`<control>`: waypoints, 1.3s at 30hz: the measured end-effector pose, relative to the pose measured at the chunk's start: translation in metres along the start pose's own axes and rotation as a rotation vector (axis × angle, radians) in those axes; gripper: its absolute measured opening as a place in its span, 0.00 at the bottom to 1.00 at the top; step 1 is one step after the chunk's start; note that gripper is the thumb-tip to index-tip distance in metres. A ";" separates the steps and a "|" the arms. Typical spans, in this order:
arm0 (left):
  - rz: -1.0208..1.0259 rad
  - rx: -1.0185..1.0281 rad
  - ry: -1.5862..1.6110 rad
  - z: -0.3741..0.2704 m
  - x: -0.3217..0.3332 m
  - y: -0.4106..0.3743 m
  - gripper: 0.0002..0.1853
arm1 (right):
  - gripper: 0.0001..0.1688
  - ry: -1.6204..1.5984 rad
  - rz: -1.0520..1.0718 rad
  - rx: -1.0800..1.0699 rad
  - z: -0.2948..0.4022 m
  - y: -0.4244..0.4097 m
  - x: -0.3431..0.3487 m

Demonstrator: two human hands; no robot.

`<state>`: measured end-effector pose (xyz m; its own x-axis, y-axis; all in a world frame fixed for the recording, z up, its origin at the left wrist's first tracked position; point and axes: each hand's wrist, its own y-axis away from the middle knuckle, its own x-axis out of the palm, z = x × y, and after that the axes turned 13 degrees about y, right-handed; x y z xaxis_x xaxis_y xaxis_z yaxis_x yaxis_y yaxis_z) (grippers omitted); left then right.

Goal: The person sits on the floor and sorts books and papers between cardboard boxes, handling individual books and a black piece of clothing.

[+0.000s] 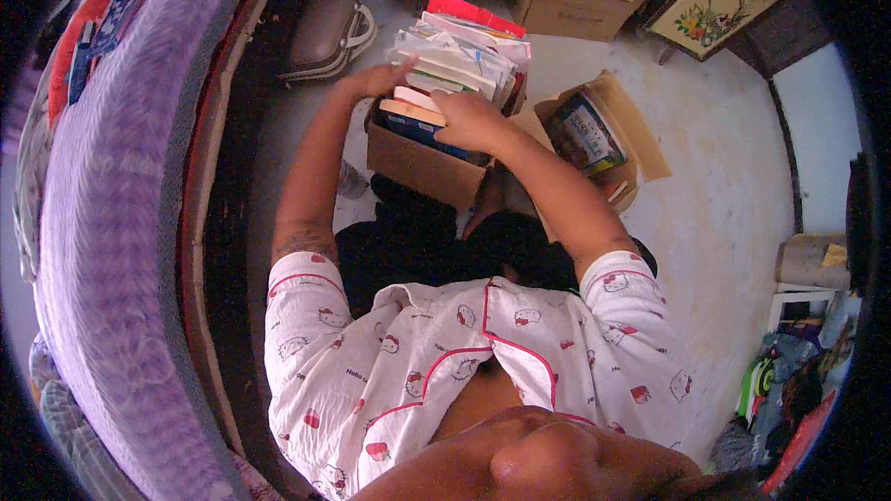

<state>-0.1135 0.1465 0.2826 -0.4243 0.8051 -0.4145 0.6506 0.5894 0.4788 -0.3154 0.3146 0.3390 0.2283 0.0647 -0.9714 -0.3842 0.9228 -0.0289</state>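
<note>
In front of me a cardboard box [421, 163] is packed with upright books and papers. At its near end stand a dark blue book [411, 126] and a pale-edged book [411, 111]. Behind them a loose stack of papers [473, 52] rises above the rim, with a red folder [477, 12] at the far end. My left hand [379, 78] touches the left side of the papers, its fingertips partly hidden. My right hand [473, 118] lies over the right part of the near books, fingers bent across their top edges. Whether either hand grips anything is unclear.
To the right, another open cardboard box [647, 136] holds a book with a printed cover [585, 131]. A brown case [320, 31] with a white handle lies left. Behind stand a larger carton [574, 10] and a flower-painted cabinet [724, 3]. A purple-covered bed [111, 223] borders the left.
</note>
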 end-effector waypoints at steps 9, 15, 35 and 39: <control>-0.640 0.348 0.145 -0.013 0.046 0.043 0.25 | 0.22 0.110 0.092 -0.003 0.016 -0.051 0.030; -1.177 0.560 0.309 0.033 0.096 0.029 0.18 | 0.29 0.123 0.119 -0.002 0.013 -0.060 0.027; -1.004 0.459 0.597 0.075 0.104 0.007 0.30 | 0.22 -0.071 -0.336 -0.206 0.017 -0.052 0.065; -1.066 0.298 0.672 0.106 0.111 0.004 0.37 | 0.11 0.202 -0.059 -0.114 0.009 -0.057 0.036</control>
<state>-0.0909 0.2311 0.1570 -0.9921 -0.1230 0.0265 -0.1246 0.9897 -0.0709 -0.2771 0.2673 0.3079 0.0747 -0.0761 -0.9943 -0.4764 0.8732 -0.1026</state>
